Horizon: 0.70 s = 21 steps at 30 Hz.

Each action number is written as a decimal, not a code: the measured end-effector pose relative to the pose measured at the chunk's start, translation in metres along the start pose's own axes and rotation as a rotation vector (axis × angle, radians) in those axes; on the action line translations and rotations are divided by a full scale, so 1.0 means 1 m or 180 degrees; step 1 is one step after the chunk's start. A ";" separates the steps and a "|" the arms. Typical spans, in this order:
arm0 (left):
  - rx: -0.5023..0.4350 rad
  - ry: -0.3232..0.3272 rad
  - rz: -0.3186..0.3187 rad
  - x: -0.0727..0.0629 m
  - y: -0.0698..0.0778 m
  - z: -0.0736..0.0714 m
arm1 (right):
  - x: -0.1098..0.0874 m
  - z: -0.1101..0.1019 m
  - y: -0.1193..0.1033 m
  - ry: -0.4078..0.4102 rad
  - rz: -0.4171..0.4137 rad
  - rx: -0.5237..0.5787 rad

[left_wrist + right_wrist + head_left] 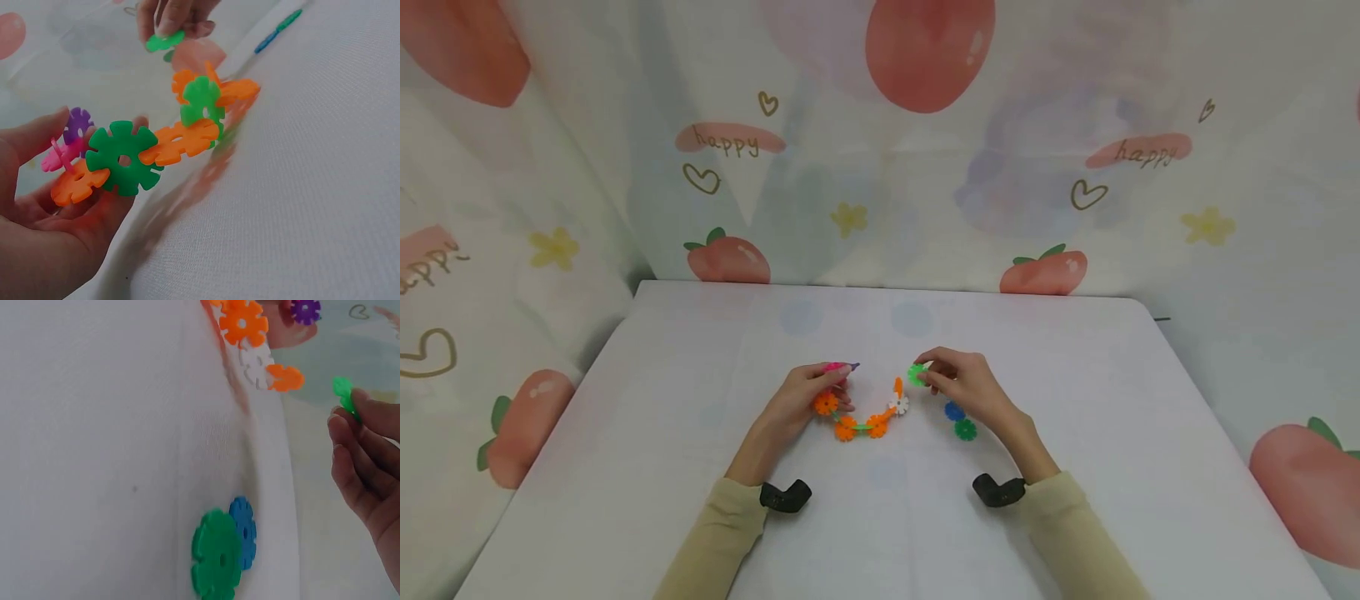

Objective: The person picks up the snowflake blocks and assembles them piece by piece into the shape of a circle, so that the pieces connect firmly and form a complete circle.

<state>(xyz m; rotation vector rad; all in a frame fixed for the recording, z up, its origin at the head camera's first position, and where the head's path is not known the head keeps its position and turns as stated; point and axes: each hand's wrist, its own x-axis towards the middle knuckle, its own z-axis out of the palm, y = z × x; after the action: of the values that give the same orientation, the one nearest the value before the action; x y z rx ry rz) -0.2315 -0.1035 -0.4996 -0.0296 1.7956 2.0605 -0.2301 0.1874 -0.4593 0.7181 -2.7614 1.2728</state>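
Observation:
My left hand [793, 404] grips one end of a curved chain of slotted flower-shaped plastic discs. At that end, by the thumb, are a purple disc [78, 125] and a pink disc [61, 155]. An orange disc [80, 182] and a dark green disc [124, 157] follow against the fingers. Further along come more orange and light green discs, then a white disc [898, 405] and an upright orange disc [898, 386] at the free end. Between thumb and fingertips my right hand [968, 382] pinches a loose bright green disc [915, 374], apart from the chain's free end.
A blue disc [954, 411] and a green disc [966, 430] lie together on the white-covered table [865, 533], beside the right forearm. Behind the table's far edge hangs a printed cloth backdrop [880, 183]. Each wrist wears a black device [786, 497].

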 end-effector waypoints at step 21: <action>0.0169 -0.0088 0.0082 0.001 -0.002 -0.001 | 0.040 0.046 -0.027 0.0028 -0.0272 0.0193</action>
<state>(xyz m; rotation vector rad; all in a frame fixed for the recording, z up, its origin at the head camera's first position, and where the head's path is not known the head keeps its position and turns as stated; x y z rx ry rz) -0.2320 -0.1041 -0.5014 0.0372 1.8423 2.0200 -0.2473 0.1229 -0.4625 0.8230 -2.6640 1.3447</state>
